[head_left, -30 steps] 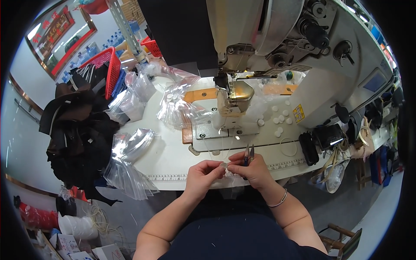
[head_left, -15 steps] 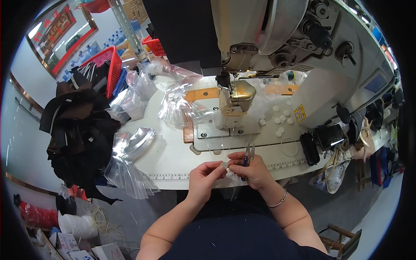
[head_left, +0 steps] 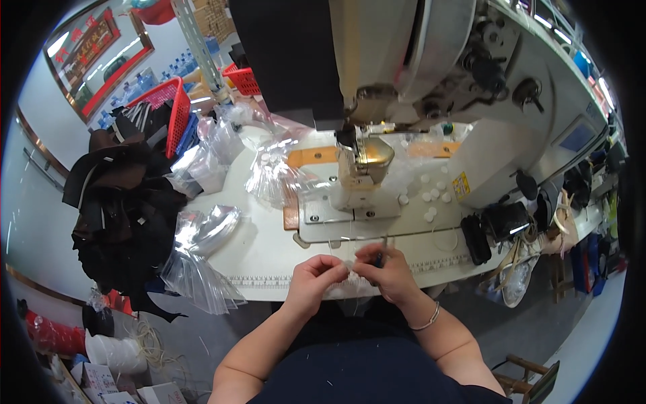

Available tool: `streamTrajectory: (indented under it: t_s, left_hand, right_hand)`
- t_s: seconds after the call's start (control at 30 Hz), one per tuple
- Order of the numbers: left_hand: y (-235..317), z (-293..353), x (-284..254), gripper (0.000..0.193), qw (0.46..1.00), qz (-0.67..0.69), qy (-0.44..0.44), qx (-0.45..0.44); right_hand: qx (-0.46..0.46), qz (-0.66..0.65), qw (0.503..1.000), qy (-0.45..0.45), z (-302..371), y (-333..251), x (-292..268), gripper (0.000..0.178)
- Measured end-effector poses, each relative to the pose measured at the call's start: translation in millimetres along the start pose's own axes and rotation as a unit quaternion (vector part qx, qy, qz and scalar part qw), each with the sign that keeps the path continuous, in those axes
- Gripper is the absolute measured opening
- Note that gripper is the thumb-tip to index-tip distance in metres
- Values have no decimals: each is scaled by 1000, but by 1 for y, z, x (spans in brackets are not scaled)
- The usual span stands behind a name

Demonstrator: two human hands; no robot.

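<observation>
My left hand pinches a small white round disc between thumb and fingertips, just in front of the table's near edge. Close beside it, my right hand is closed, its thumb and finger meeting at the disc's right side. Thread snips with dark blue handles are tucked in that same hand, blades pointing away from me and blurred. Fine thread hangs near the fingers. Beyond both hands stands a post-bed sewing machine. More white discs lie scattered right of its post.
Clear plastic strips hang over the table's left edge, beside a heap of black fabric. Behind that stands a red basket. A black pouch lies at the right, and a ruler strip runs along the front edge.
The view has shifted slightly. My right fingers have curled in closer around the disc, and the snips' blades show less clearly. My left hand keeps its pinch.
</observation>
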State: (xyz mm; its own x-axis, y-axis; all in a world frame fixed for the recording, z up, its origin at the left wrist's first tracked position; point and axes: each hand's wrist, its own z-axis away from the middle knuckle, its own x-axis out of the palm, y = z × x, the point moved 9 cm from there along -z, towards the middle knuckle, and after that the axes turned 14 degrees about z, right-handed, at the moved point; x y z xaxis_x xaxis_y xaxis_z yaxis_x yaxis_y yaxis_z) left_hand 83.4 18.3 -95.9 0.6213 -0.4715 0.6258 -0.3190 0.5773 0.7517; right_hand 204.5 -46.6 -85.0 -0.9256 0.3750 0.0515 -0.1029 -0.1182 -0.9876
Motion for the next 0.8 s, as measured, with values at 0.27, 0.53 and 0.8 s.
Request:
streamTrajectory:
  t_s: [0.27, 0.53, 0.8]
  left_hand:
    - [60, -24, 48, 11, 993, -57, -100, -21]
    - [84, -57, 60, 15, 984, -107, -94, -103]
    - [112, -102, 65, 18, 983, -97, -86, -133]
  right_hand:
    - [-501, 486, 643, 315, 38, -114, -27, 78]
    - [-583, 410, 504, 488, 53, -141, -54, 81]
    - [-536, 591, 478, 367, 13, -181, -26, 31]
